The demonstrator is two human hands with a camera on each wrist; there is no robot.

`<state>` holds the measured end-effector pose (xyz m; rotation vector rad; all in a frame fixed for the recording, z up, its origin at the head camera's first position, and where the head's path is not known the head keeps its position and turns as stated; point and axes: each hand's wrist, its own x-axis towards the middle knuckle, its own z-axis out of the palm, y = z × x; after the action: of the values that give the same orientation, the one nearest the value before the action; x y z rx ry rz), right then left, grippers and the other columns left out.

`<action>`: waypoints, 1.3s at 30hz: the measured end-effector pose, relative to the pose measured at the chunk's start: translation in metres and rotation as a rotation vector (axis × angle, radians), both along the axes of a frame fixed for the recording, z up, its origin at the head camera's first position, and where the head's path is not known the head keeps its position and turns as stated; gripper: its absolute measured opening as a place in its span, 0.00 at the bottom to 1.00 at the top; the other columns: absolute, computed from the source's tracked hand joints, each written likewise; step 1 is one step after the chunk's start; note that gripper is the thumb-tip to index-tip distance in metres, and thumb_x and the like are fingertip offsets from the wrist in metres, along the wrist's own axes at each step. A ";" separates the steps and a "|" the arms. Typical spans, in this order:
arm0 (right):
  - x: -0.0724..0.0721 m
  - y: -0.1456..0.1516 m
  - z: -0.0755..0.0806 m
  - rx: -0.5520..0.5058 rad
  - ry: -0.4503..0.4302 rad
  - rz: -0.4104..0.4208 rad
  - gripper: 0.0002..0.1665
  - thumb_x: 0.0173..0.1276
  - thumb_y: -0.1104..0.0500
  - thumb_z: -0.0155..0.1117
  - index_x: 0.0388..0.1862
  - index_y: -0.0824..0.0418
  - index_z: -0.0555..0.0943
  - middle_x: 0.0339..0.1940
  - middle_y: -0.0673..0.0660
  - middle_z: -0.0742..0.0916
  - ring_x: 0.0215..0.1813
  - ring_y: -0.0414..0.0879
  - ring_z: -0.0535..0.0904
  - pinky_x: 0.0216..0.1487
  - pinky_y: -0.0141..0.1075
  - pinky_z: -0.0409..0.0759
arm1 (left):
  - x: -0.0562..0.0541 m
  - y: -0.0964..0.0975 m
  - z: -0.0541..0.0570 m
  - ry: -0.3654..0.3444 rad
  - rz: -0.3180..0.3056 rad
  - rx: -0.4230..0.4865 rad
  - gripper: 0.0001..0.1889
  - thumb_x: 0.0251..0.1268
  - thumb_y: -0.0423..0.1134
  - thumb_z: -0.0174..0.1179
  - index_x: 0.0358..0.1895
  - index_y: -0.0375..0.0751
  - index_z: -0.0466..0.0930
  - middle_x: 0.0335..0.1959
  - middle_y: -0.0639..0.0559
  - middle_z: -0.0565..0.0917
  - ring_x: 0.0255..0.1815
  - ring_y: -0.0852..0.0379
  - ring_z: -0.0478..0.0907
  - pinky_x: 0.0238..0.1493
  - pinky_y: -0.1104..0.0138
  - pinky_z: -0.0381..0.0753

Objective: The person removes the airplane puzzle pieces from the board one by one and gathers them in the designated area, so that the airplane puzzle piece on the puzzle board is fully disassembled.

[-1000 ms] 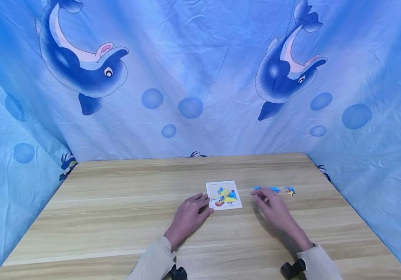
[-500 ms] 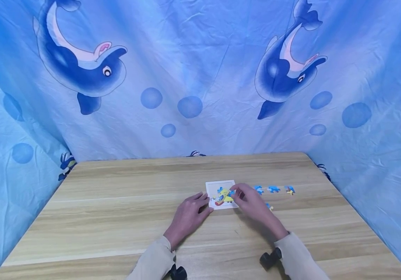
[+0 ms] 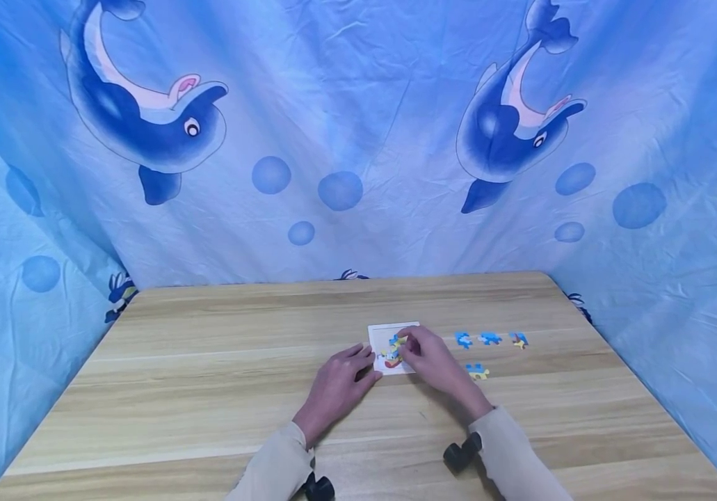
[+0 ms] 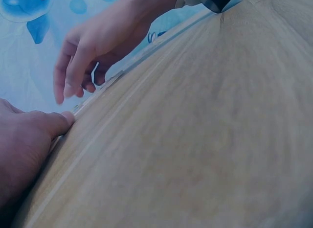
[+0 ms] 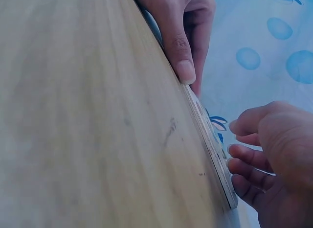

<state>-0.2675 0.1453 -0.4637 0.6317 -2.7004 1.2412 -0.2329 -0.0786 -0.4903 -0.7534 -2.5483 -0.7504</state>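
A square jigsaw board (image 3: 389,325) with a white rim lies mid-table in the head view, bearing joined yellow, blue and red pieces (image 3: 391,360). At its near left corner my left hand (image 3: 341,379) holds it, thumb on the front edge and fingers along the left side. My right hand (image 3: 434,360) hovers over the board's right half and hides that part. Its fingers hang loosely bent in the left wrist view, with no piece showing between them. In the right wrist view, the right hand's thumb and fingers (image 5: 249,154) stand apart beside the board's edge.
Right of the board lie several loose jigsaw pieces: a blue and white one (image 3: 463,339), another (image 3: 489,338), a blue one with red and yellow (image 3: 519,339), and a blue and yellow one (image 3: 477,371) nearer. A dolphin-print curtain (image 3: 358,229) encloses the wooden table (image 3: 208,376).
My right hand has moved left from the loose pieces to over the board, uncovering the nearer blue and yellow piece. The left hand and the board have stayed in place.
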 end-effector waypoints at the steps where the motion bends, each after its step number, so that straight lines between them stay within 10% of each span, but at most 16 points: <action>1: -0.001 0.000 0.000 0.006 0.000 -0.004 0.16 0.71 0.67 0.67 0.56 0.67 0.81 0.31 0.48 0.79 0.35 0.42 0.76 0.37 0.34 0.79 | 0.000 0.000 0.000 0.000 0.000 0.001 0.20 0.68 0.45 0.71 0.57 0.37 0.87 0.59 0.43 0.85 0.64 0.41 0.80 0.64 0.49 0.79; 39: -0.006 -0.009 0.002 -0.023 -0.092 -0.102 0.12 0.70 0.70 0.66 0.52 0.69 0.80 0.39 0.56 0.79 0.40 0.46 0.77 0.45 0.39 0.81 | 0.001 -0.001 0.003 -0.031 0.005 -0.011 0.21 0.69 0.48 0.70 0.58 0.38 0.87 0.60 0.45 0.84 0.65 0.42 0.79 0.64 0.50 0.79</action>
<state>-0.2734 0.1366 -0.4619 0.4377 -2.7488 1.3044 -0.2316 -0.0792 -0.4873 -0.7441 -2.5830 -0.7533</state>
